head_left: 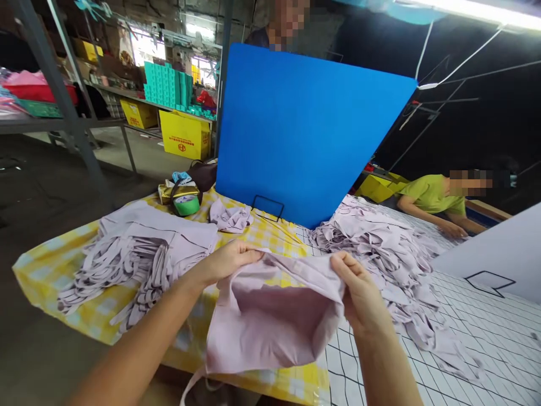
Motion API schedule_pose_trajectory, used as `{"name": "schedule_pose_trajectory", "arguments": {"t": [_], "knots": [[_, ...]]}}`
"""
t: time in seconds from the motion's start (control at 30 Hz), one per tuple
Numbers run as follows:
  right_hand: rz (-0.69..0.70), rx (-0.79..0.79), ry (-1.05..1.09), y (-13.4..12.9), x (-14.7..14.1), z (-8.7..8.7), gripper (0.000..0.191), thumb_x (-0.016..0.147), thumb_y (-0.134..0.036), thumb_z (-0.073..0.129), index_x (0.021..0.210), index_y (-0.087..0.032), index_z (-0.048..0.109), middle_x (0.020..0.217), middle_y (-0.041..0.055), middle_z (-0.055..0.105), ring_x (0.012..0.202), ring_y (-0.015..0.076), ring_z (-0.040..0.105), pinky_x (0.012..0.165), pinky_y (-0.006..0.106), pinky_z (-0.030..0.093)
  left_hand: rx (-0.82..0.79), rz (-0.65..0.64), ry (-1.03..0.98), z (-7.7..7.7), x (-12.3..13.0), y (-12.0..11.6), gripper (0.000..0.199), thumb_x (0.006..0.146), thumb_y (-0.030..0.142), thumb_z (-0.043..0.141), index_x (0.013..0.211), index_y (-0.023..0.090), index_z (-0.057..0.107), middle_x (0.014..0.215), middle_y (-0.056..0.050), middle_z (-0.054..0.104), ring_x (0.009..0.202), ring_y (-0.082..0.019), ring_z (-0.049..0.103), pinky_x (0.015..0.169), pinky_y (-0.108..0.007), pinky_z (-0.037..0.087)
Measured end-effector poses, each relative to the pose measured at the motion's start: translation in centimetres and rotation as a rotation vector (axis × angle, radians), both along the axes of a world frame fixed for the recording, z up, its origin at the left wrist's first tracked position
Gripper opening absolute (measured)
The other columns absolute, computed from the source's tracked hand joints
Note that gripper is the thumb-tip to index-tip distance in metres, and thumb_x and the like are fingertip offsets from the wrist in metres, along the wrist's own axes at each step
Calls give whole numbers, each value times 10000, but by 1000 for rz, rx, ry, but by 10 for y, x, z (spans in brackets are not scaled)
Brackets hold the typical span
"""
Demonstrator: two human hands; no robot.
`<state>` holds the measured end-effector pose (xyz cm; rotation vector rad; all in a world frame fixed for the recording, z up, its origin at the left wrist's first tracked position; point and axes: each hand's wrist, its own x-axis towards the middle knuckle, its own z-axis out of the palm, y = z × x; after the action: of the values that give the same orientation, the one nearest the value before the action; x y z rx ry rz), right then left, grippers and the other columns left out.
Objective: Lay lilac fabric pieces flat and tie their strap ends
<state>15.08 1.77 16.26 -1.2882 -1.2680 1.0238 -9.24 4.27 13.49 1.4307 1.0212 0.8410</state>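
A pale lilac cloth bag (270,338) hangs between my two hands, its mouth held wide so the inside shows. My left hand (236,259) pinches the far left part of the rim. At the right corner of the rim, my right hand (359,287) grips the cloth with thumb and fingers. One strap dangles below the bag at lower left. A neat stack of lilac bags (156,231) with looped straps lies left of my left arm. Beyond my right hand spreads a loose heap of lilac bags (380,248).
A blue panel (304,129) on a wire stand rises at the far edge, with a person behind it. A small cloth bundle (230,217) and a green tape roll (186,204) lie on the yellow checked cover (76,248). Another person sits at far right beside a white panel (499,254).
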Motion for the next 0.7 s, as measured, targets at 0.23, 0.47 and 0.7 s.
{"name": "schedule_pose_trajectory", "arguments": {"t": [0.23,0.47,0.7], "knots": [[-87,117,-578,12,1,-112,71,693,-265,560,644,-230,523,640,33,527,585,213,506,501,307,355,-16,113,264,-90,6,22,267,627,229,487,419,168,331,466,47,299,513,-91,308,491,-231,201],[159,189,-671,-5,-44,-121,264,744,-319,585,1006,-294,557,949,31,612,855,244,583,718,344,458,-73,53,64,-95,19,12,265,711,378,448,559,163,418,531,44,342,506,-95,340,476,-224,250],[98,134,-719,2,-58,-117,159,812,-270,445,687,-224,530,551,-18,553,511,167,509,519,266,372,15,8,86,-87,14,-1,157,711,279,526,712,134,586,592,35,468,553,-94,414,505,-202,281]]}}
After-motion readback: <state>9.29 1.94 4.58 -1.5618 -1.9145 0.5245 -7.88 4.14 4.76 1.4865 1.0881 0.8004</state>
